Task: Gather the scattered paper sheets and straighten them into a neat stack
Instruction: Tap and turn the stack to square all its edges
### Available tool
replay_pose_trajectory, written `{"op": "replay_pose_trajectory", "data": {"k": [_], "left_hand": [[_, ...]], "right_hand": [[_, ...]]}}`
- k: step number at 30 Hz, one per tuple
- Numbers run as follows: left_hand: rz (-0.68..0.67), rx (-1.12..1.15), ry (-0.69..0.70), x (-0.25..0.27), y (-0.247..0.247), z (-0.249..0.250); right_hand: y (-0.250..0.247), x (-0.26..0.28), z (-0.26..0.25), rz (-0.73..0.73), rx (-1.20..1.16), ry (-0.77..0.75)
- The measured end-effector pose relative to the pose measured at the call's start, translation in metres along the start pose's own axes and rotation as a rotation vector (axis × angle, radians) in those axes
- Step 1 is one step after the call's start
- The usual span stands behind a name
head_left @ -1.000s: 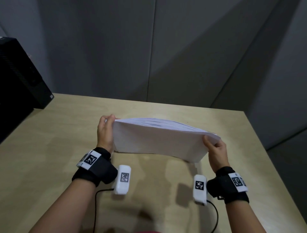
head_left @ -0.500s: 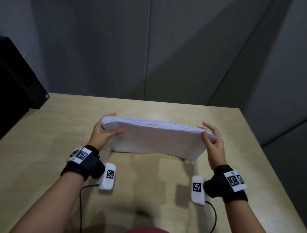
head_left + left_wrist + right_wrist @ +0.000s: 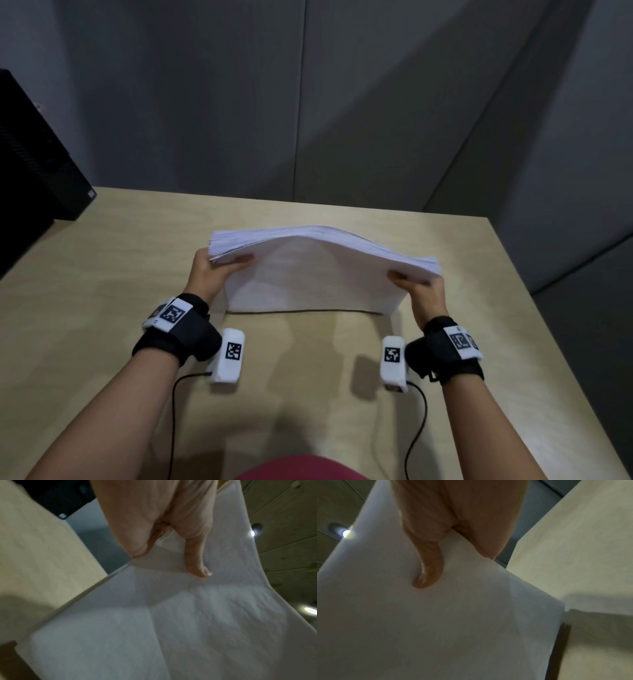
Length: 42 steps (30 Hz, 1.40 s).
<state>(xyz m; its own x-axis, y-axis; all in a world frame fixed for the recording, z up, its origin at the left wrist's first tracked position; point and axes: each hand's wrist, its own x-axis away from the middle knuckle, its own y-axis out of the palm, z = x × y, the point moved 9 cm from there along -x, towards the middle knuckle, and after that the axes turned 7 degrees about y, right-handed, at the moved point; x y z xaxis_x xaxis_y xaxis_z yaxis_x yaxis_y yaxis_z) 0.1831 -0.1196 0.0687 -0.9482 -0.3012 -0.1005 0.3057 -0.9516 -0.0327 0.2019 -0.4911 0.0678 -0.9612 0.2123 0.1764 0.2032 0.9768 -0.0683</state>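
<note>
A thick stack of white paper sheets (image 3: 315, 274) stands on its long lower edge on the wooden table (image 3: 102, 274), its top bowed upward in the middle. My left hand (image 3: 214, 270) grips the stack's left end, thumb on the near face. My right hand (image 3: 419, 286) grips the right end the same way. In the left wrist view my left hand (image 3: 171, 555) lays its thumb flat on the paper (image 3: 171, 628). The right wrist view has my right hand (image 3: 447, 555) with its thumb pressed on the paper (image 3: 436, 628). The fingers behind the stack are hidden.
A black box-shaped device (image 3: 30, 164) stands at the table's far left. Grey partition walls (image 3: 308, 102) close the back. The table's right edge (image 3: 548, 308) lies close to my right hand. Cables (image 3: 419, 428) trail from both wrist cameras over the near table.
The stack has dropped from hanging tilted in the air to standing with its lower edge on the table, and its top now bows upward. Both hands came nearer.
</note>
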Motion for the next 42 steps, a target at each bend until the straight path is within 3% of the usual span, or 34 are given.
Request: {"op": "replay_pose_trajectory", "data": {"k": [3,5,8,11,13,17,20,24,26,29,31,32,33,37,39,42], "left_hand": [[-0.046,0.001,0.037,0.005,-0.002,0.002],[-0.069,-0.032,-0.015,0.010,0.001,-0.011],[0.051,-0.074,-0.054,0.011,-0.003,-0.017],[0.097,-0.123,-0.018,0.005,-0.003,-0.008],[0.060,-0.205,0.090,0.000,0.009,0.014],[-0.097,-0.403,0.435,-0.002,0.049,0.092],[-0.170,-0.529,0.612,0.004,0.069,0.136],[-0.183,-0.574,0.699,0.011,0.073,0.169],[-0.113,-0.719,0.717,0.011,0.062,0.170],[0.246,-0.997,0.649,0.012,0.016,0.162],[0.458,-0.924,0.508,0.017,-0.016,0.145],[0.476,-0.805,0.425,0.016,-0.022,0.132],[0.433,-0.640,0.344,0.011,-0.021,0.116],[-0.009,0.082,0.044,-0.001,0.039,0.083],[-0.090,0.167,0.026,-0.003,0.055,0.094],[-0.017,0.129,0.152,0.000,0.050,0.116]], "right_hand": [[-0.003,0.002,0.002,-0.039,0.009,-0.003],[0.004,0.005,0.012,-0.125,0.080,0.056],[-0.004,0.011,0.002,-0.161,0.223,0.114],[-0.033,0.025,-0.038,-0.103,0.413,0.014],[-0.021,0.045,-0.073,-0.133,0.553,-0.163],[0.062,0.067,-0.125,-0.209,0.825,-0.586],[0.088,0.036,-0.124,-0.199,0.938,-0.531],[0.091,0.019,-0.125,-0.231,0.741,-0.568],[0.084,0.017,-0.119,-0.201,0.636,-0.549],[0.061,0.014,-0.108,-0.100,0.448,-0.487],[0.043,0.011,-0.095,-0.059,0.291,-0.391],[0.035,0.010,-0.088,-0.056,0.203,-0.342],[0.029,0.010,-0.082,-0.060,0.122,-0.299],[0.026,0.017,-0.058,-0.050,-0.018,-0.216],[0.029,0.023,-0.053,-0.055,-0.052,-0.221],[0.035,0.030,-0.049,-0.093,-0.115,-0.240]]}}
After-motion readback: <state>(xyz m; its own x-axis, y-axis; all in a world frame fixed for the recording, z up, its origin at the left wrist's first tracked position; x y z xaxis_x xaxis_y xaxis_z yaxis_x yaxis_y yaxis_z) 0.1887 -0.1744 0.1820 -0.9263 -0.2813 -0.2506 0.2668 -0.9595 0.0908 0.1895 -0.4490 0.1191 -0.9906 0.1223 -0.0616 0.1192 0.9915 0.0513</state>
